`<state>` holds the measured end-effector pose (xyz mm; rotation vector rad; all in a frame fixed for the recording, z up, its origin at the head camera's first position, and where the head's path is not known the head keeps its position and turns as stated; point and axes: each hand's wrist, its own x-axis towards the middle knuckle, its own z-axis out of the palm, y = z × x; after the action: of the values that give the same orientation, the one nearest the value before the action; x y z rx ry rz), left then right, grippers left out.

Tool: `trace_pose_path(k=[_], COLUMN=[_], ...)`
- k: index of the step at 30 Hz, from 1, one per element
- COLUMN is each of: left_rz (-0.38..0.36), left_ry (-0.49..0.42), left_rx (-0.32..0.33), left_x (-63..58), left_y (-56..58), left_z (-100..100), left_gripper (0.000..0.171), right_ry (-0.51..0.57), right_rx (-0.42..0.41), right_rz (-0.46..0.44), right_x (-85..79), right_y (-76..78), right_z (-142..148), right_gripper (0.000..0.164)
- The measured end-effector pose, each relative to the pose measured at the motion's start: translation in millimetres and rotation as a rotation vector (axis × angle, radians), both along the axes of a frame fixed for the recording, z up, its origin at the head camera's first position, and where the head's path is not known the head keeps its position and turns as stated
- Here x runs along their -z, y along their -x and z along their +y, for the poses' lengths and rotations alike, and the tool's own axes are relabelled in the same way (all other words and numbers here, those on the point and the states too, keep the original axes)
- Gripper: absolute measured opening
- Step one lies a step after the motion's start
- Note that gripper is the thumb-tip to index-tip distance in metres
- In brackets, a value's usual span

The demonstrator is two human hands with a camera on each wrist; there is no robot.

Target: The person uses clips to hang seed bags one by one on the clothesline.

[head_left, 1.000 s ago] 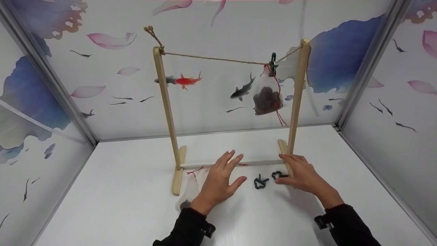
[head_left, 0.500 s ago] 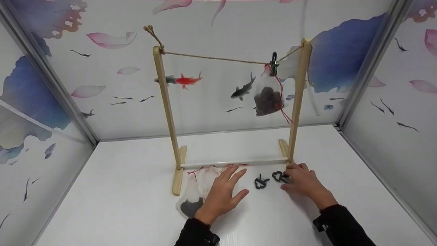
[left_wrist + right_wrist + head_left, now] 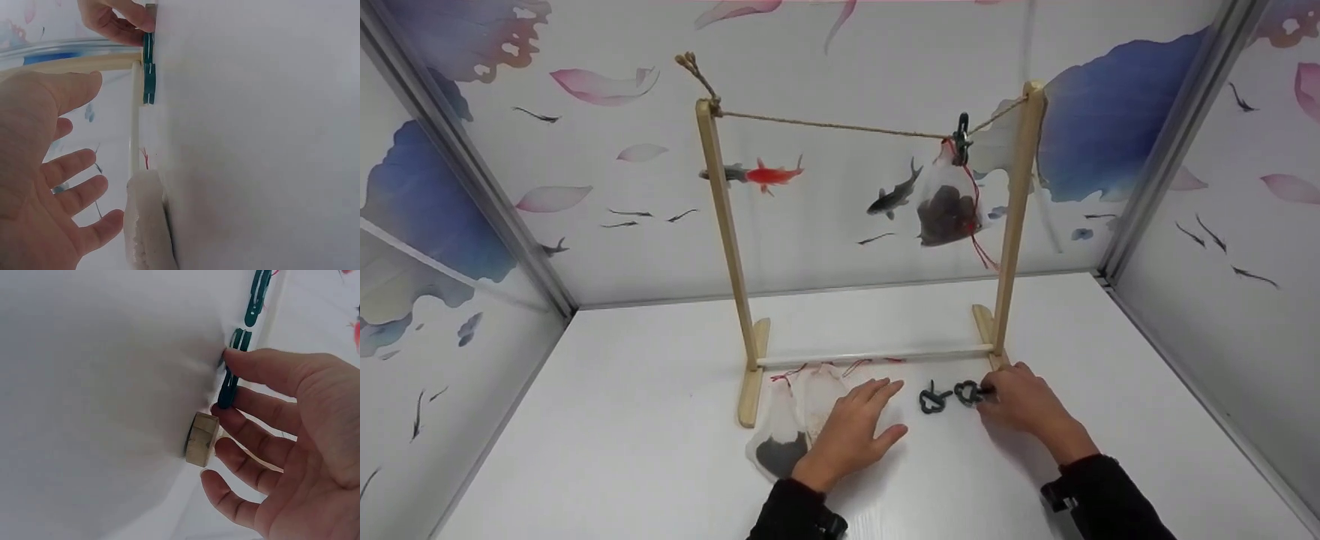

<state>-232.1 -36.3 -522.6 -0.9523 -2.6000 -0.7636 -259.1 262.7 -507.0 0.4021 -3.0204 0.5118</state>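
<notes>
My right hand [image 3: 1027,405] pinches the handle end of a dark green plastic clip [image 3: 967,392] lying at the rack's right foot. In the right wrist view, thumb and fingers stand on either side of that clip [image 3: 241,340]. A second green clip [image 3: 933,400] lies just left of it on the table. My left hand [image 3: 851,427] holds nothing, its fingers spread over the white drawstring bags. One bag [image 3: 780,450] with dark contents shows beside the left wrist; a paler bag [image 3: 819,394] is partly hidden by the hand.
A wooden rack [image 3: 1011,225] stands in front, a twine line [image 3: 832,127] tied between its posts. From the line hangs a mesh bag [image 3: 949,214] of dark lumps, held by a clip [image 3: 961,142]. A white crossbar [image 3: 877,357] runs low. Patterned walls enclose the table.
My right hand has come down and back from the rack's foot onto the right clip, which has shifted slightly left. My left hand has moved a little toward me and right, uncovering more of the bags.
</notes>
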Motion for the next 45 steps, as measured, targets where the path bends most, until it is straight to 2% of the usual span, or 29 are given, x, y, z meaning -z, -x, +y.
trace_pose_path(k=[4,9,12,19,24,34,45], left_rz=[-0.011,0.049,0.089,0.11,0.102,0.11,0.024], left_ry=[-0.022,-0.049,-0.051,-0.092,-0.099,-0.115,-0.119], left_rx=[-0.002,-0.014,-0.014,0.039,0.059,0.138,0.175], left_x=[-7.2,-16.6,-21.0,-34.7,-42.2,-38.6,-40.5], left_y=[0.0,-2.2,-4.2,-8.5,-11.6,-17.3,-14.1], left_z=[-3.0,-6.0,-7.1,-12.3,-12.5,-3.6,-9.0], left_gripper=[0.058,0.056,0.057,0.06,0.058,0.045,0.046], right_ry=[0.049,0.094,0.081,0.129,0.113,0.104,0.147], right_rx=[-0.041,-0.142,-0.187,-0.238,-0.255,-0.324,-0.381], right_rz=[0.073,0.201,0.24,0.213,0.262,0.246,0.235], right_x=[-7.7,-24.5,-35.2,-54.7,-62.4,-62.1,-62.5], right_y=[-6.1,-19.5,-28.3,-46.4,-56.2,-64.2,-59.6], right_z=[-8.6,-30.4,-45.3,-72.0,-72.8,-73.7,-75.9], right_gripper=[0.023,0.023,0.025,0.029,0.029,0.025,0.023])
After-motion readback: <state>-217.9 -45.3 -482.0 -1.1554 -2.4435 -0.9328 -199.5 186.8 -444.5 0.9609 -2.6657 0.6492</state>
